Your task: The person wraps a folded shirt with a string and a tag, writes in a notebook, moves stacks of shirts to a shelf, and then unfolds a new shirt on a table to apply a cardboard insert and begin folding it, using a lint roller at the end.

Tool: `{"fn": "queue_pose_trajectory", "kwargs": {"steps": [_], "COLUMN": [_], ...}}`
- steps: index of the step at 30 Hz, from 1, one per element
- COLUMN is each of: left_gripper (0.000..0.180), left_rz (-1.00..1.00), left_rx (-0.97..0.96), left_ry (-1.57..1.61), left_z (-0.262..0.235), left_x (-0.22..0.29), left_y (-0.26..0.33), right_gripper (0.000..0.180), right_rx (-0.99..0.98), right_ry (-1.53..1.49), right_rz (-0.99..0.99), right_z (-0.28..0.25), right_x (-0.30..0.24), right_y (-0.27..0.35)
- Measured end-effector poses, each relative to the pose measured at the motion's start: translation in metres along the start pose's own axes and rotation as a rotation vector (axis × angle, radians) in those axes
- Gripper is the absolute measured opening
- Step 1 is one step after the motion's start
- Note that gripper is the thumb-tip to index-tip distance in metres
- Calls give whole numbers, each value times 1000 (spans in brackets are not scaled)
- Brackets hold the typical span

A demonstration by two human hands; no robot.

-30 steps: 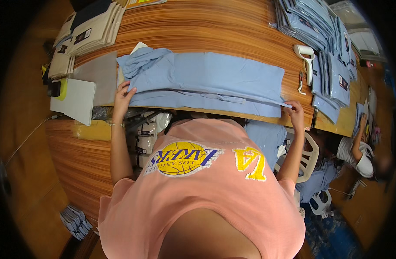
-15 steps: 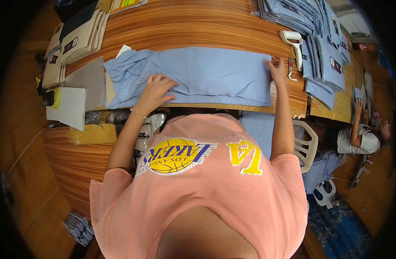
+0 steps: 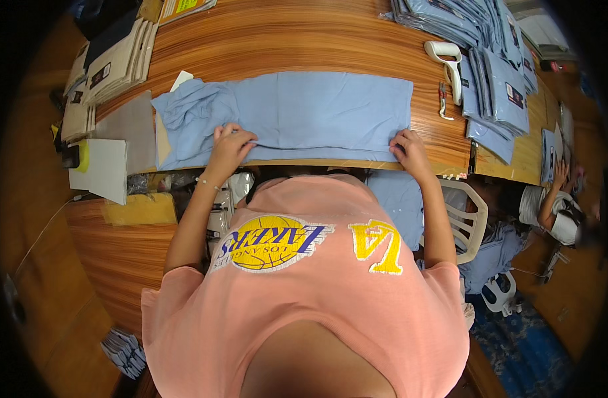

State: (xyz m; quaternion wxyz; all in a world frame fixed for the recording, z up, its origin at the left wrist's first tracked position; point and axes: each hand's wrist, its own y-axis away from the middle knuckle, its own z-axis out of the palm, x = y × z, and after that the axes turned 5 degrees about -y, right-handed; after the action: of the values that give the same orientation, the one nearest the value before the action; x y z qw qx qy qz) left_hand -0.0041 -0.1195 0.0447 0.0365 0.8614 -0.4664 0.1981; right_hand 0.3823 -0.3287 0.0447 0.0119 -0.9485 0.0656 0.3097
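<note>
A light blue garment [image 3: 324,109] lies lengthwise along the near edge of the table, smooth at its middle and right, bunched and wrinkled at its left. My left hand [image 3: 229,147] pinches the near long edge of the cloth, left of its middle, with fingers curled. At the garment's near right corner, my right hand [image 3: 410,154] has its fingers closed on the hem. Beneath the bunched end, a beige card [image 3: 162,139] shows in part, and a white piece [image 3: 182,80] sticks out at the far side.
Packed beige garments [image 3: 121,63] are stacked at the left, near a grey sheet [image 3: 128,129] and white board [image 3: 101,166]. Packed blue garments [image 3: 499,86], a white tape dispenser [image 3: 452,69] and red-handled cutters [image 3: 443,99] lie right. Another person's hand [image 3: 561,172] shows far right.
My right hand has come from the far right corner down to the near one. My left hand has closed on the near edge, and the cloth there lies straighter.
</note>
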Motion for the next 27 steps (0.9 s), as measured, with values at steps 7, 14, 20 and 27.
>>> {"fn": "queue_pose_trajectory", "kwargs": {"steps": [7,14,20,27], "left_gripper": [11,21,49,49], "left_rz": [59,-186,-63,-70], "left_rx": [-72,-236,57,65], "left_ry": [-17,369,-294,-246], "left_z": [-22,-28,67,79], "left_x": [3,10,39,34], "left_y": [0,-52,-82,-79], "right_gripper": [6,21,50,64], "right_rx": [-99,409,181,461], "right_ry": [88,218,309,374], "right_rz": [99,149,-31,175], "right_z": [-23,8,115,41], "right_x": [-8,-45,-71,24], "right_y": [1,-64,-129,-79]}}
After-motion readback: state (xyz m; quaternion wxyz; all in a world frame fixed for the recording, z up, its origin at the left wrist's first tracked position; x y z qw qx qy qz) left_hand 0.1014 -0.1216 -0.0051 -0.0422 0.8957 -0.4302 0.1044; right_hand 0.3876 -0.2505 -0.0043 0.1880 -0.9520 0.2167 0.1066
